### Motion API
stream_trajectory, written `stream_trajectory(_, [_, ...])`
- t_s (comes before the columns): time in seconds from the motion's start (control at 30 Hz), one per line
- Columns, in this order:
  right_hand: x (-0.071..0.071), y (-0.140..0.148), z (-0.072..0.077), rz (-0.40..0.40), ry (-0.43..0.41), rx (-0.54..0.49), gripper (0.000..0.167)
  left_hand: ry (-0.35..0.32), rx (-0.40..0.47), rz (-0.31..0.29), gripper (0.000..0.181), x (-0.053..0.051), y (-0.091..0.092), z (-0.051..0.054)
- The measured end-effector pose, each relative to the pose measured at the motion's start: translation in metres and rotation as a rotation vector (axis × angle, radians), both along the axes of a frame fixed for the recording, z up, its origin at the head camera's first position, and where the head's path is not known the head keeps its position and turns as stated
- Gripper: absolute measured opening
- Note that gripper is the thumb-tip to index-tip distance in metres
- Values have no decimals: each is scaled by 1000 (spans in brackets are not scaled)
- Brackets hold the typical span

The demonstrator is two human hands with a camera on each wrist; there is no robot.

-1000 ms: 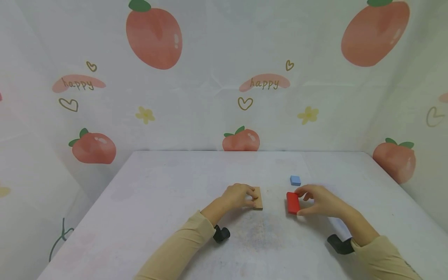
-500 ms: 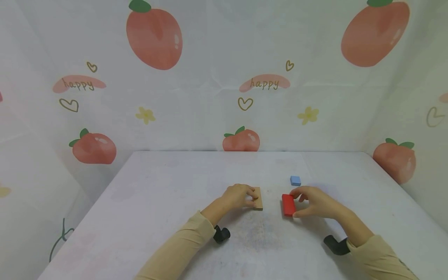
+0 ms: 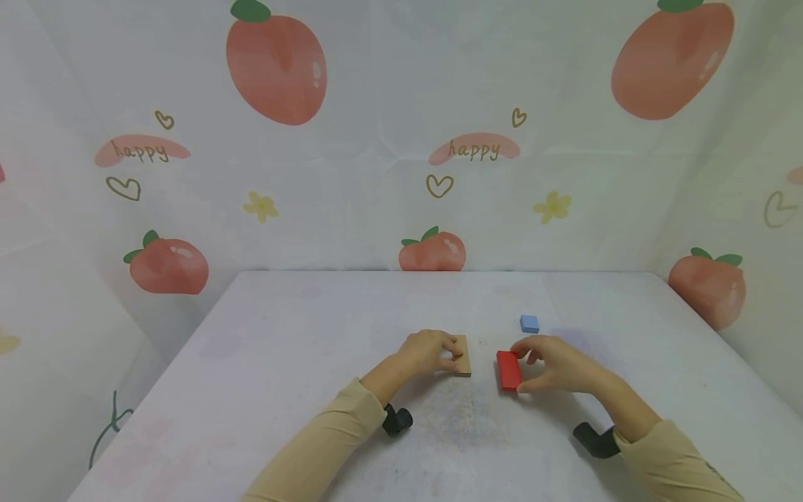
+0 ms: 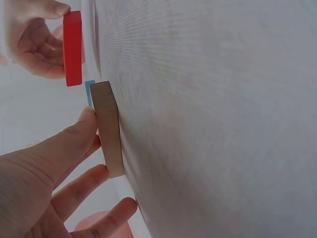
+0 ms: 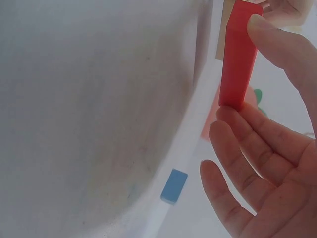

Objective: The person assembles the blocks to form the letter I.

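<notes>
My right hand (image 3: pixel 558 364) pinches the red block (image 3: pixel 509 371) by its two ends, thumb at the near end and fingers at the far end. In the right wrist view the red block (image 5: pixel 239 59) is held above the table by the thumb and fingertips of my right hand (image 5: pixel 267 163). To its left, my left hand (image 3: pixel 425 352) holds the tan wooden block (image 3: pixel 463 357), which lies on the table. The left wrist view shows thumb and fingertips of my left hand (image 4: pixel 54 173) on the wooden block's (image 4: pixel 110 131) edges.
A small blue block (image 3: pixel 530 323) lies on the table (image 3: pixel 301 314) behind the red one. Black wrist devices sit under both forearms. A fruit-patterned cloth (image 3: pixel 376 90) hangs behind the table.
My right hand has carried the red block left and slightly nearer, narrowing the gap to the wooden block. My left hand and the wooden block have stayed still.
</notes>
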State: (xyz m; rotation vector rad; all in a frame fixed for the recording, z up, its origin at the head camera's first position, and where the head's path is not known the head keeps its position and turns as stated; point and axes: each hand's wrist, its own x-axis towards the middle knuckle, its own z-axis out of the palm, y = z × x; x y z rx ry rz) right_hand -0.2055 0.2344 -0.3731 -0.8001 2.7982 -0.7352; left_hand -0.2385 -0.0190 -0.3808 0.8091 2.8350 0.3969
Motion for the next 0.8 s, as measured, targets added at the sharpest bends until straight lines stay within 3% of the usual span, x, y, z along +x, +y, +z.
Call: stream_trajectory(0.8, [2, -7, -1, 37, 17, -5, 55, 1, -11, -11, 30, -1, 1, -1])
